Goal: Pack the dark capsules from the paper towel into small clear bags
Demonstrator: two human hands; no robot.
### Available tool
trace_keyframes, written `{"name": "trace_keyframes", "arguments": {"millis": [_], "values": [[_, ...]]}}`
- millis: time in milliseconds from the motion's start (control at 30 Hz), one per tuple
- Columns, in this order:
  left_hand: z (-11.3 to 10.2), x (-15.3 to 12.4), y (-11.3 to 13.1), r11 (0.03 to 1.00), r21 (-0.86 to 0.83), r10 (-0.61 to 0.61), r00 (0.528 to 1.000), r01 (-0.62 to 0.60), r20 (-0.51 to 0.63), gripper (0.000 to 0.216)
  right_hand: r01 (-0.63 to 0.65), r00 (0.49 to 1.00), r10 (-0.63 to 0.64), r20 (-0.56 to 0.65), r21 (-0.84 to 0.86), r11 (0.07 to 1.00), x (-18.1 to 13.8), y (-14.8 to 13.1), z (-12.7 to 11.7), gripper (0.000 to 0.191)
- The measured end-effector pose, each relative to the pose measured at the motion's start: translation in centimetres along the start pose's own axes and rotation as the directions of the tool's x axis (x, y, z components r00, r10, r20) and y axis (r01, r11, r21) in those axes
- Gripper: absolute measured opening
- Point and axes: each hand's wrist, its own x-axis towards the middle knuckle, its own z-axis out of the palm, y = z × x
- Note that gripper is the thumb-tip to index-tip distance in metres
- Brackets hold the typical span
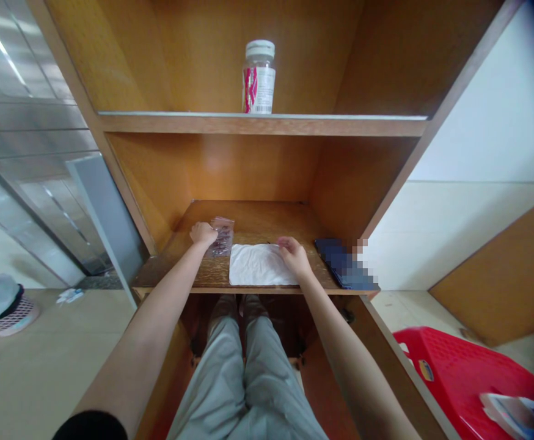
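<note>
My left hand point(203, 234) sits curled at the left edge of a clear plastic bag point(222, 237) holding small dark items, on the wooden shelf board point(258, 219). My right hand point(293, 255) rests with curled fingers on the upper right corner of a crumpled white cloth point(258, 265). The cloth lies flat between my hands, near the board's front edge. Whether either hand grips anything, I cannot tell. To the right of my right hand lies a dark blue flat object point(343, 264), partly blurred out.
A plastic jar with a white lid and red-and-white label point(258, 77) stands on the shelf above. Below the cabinet are my grey trouser legs point(244, 373). A red plastic stool point(464, 379) sits at lower right, and a pink basket with a bag point(1, 304) at left.
</note>
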Motion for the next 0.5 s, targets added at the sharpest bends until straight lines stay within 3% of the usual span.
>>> {"name": "trace_keyframes", "arguments": {"millis": [100, 233, 400, 500], "values": [[-1.3, 0.6, 0.2, 0.997, 0.039, 0.071, 0.997, -0.070, -0.032, 0.018, 0.010, 1.000, -0.009, -0.023, 0.027, 1.000, 0.0, -0.1, 0.0, 0.023], [-2.4, 1.0, -0.2, 0.958, 0.063, 0.284, 0.957, -0.280, -0.062, 0.018, 0.000, 0.999, 0.002, -0.040, 0.039, 0.999, 0.1, -0.1, 0.0, 0.023], [-2.9, 1.2, -0.7, 0.951, -0.034, 0.304, 0.950, -0.307, -0.066, 0.010, -0.006, 0.999, 0.008, -0.051, 0.042, 0.999, 0.2, 0.0, 0.0, 0.021], [-3.3, 0.9, -0.1, 0.933, -0.242, 0.255, 0.963, -0.268, -0.083, 0.007, -0.012, 0.998, 0.015, -0.063, 0.047, 0.999, 0.2, -0.1, 0.0, 0.021]]}}
